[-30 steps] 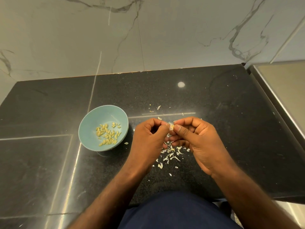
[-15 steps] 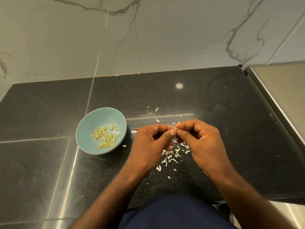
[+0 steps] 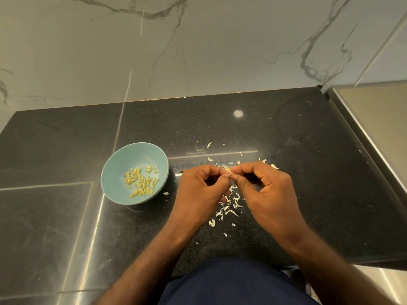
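The seed (image 3: 228,170) pinched between left hand (image 3: 200,191) and right hand (image 3: 265,191) now shows yellow; earlier it shows white.

Tiny seed (image 3: 228,171) was mostly hidden in the pinch between left hand (image 3: 199,194) and right hand (image 3: 264,192), too small to tell if shelled. Husk scraps (image 3: 229,211) were partly covered by both hands. Forearms (image 3: 154,260) were cut off at the near edge.

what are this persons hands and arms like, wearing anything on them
The left hand and right hand are bare: no gloves, and no rings on the fingers in view. The left forearm and right forearm are bare too, with no sleeves, watch or bracelet in the frame. Dark navy clothing shows at the bottom edge, between the arms.
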Tool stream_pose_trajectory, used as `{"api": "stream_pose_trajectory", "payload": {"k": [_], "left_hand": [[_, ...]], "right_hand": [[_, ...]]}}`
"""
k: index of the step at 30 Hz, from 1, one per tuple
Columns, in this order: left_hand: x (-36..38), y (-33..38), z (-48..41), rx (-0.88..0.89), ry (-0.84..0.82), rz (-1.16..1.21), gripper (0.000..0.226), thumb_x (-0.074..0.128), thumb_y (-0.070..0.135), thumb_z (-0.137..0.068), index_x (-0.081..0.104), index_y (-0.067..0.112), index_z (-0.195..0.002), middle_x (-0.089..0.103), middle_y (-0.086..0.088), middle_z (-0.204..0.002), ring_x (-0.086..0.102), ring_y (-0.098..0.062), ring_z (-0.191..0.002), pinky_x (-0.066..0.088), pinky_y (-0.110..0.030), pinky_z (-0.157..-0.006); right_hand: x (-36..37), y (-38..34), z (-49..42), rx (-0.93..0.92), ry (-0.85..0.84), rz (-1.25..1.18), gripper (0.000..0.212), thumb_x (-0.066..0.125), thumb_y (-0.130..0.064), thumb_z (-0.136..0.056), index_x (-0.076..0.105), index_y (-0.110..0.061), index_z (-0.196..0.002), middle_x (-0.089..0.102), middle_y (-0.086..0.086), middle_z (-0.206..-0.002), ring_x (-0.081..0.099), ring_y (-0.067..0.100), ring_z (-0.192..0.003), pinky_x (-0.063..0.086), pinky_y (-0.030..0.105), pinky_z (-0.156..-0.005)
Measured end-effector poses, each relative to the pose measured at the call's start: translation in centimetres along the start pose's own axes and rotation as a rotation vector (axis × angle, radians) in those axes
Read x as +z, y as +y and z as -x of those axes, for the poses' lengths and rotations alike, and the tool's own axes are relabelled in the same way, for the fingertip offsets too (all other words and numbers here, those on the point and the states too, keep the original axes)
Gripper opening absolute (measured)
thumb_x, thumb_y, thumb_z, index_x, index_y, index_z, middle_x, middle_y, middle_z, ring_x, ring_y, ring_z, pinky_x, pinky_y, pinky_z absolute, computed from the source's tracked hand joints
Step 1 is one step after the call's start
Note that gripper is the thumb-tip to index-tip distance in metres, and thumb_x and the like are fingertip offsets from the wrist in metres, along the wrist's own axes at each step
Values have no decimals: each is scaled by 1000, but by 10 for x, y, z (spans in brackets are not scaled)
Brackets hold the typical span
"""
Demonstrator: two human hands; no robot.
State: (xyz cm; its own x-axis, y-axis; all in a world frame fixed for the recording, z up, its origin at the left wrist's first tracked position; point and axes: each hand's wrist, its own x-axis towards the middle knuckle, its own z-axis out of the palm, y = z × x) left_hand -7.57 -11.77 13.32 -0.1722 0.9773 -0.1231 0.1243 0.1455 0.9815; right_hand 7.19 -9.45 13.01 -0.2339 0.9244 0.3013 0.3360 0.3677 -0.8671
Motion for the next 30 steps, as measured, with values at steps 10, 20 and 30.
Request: {"api": "stream_pose_trajectory", "payload": {"k": [10, 20, 30], "left_hand": [[1, -2, -2, -54, 41, 78, 5, 70, 4, -86, 72, 2, -82, 68, -8, -64, 58, -11, -56, 48, -19, -54], [-1, 4, -1, -64, 39, 194, 9, 65, 7, -91, 69, -1, -89, 68, 1, -63, 60, -4, -56, 48, -17, -54], [-9, 3, 0, 25, 83, 64, 6, 68, 8, -90, 69, 6, -85, 70, 0, -67, 63, -4, -61, 49, -16, -57]], "right_hand": [[6, 0, 0, 239, 5, -246, 14, 74, -9, -86, 75, -22, -92, 75, -8, -81, 72, 11, -77, 58, 23, -72], [10, 3, -11, 501, -42, -689, 22, 67, -15, -81, 74, -6, -101, 75, 11, -83, 71, 21, -77, 59, 29, -72], [18, 2, -21, 484, -177, -634, 24, 63, -13, -88, 71, -1, -108, 75, 11, -84, 70, 16, -73, 57, 24, -68]]}}
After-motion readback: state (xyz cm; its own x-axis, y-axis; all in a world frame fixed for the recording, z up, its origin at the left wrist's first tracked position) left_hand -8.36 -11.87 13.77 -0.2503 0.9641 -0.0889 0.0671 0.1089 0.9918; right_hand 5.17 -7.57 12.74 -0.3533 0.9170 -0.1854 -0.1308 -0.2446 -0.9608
